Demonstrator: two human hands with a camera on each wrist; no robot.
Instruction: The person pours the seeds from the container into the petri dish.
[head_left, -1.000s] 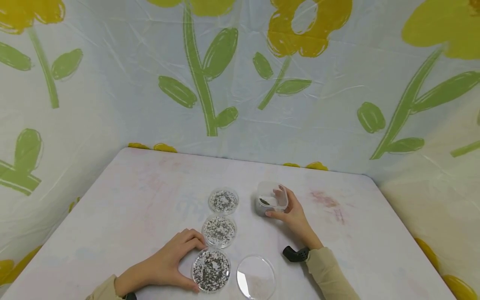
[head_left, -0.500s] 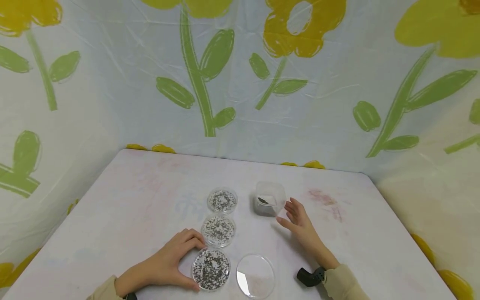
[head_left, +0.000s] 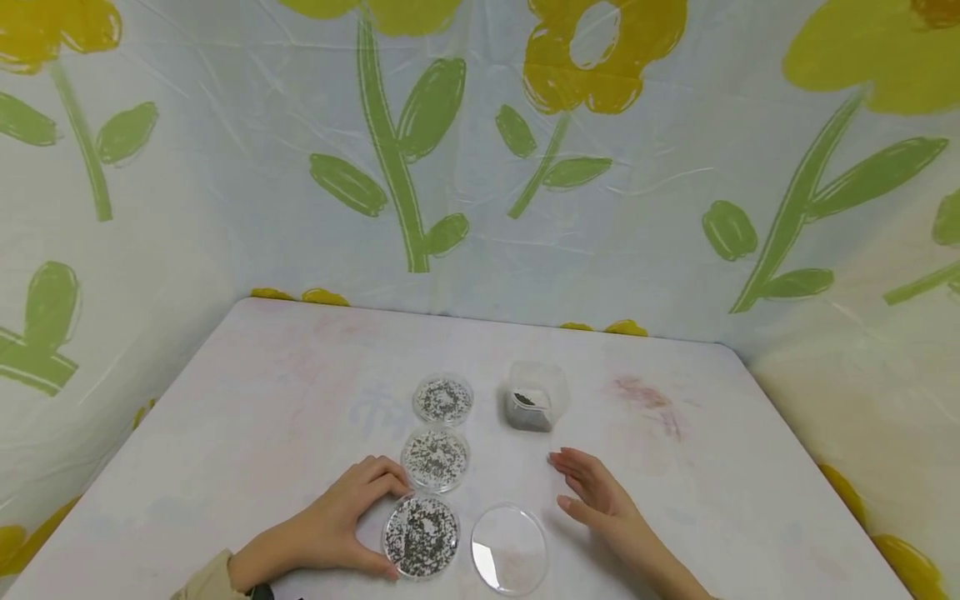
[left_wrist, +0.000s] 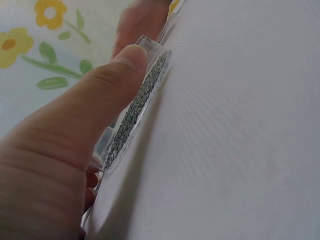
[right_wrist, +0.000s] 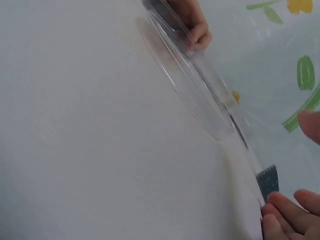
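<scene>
My left hand (head_left: 333, 521) holds the nearest petri dish (head_left: 422, 537) at its left side, thumb at the front and fingers at the back. Dark flecks like dried leaf bits or tea cover its bottom; in the left wrist view the thumb presses on the dish wall (left_wrist: 141, 47). Over the table to the right hovers my right hand (head_left: 603, 504), fingers extended and holding nothing. Between the hands lies a clear round lid (head_left: 510, 550), flat on the table. Beyond the right hand stands a translucent square tub (head_left: 536, 400) with dark bits inside.
Two more petri dishes with dark flecks, a middle one (head_left: 435, 460) and a far one (head_left: 443, 400), continue the row away from me. The pale table (head_left: 285, 400) is backed by a flower-printed curtain (head_left: 285, 125).
My right hand has let go of the square tub, leaving it standing, and has drawn back toward me. The left hand stays on the nearest petri dish.
</scene>
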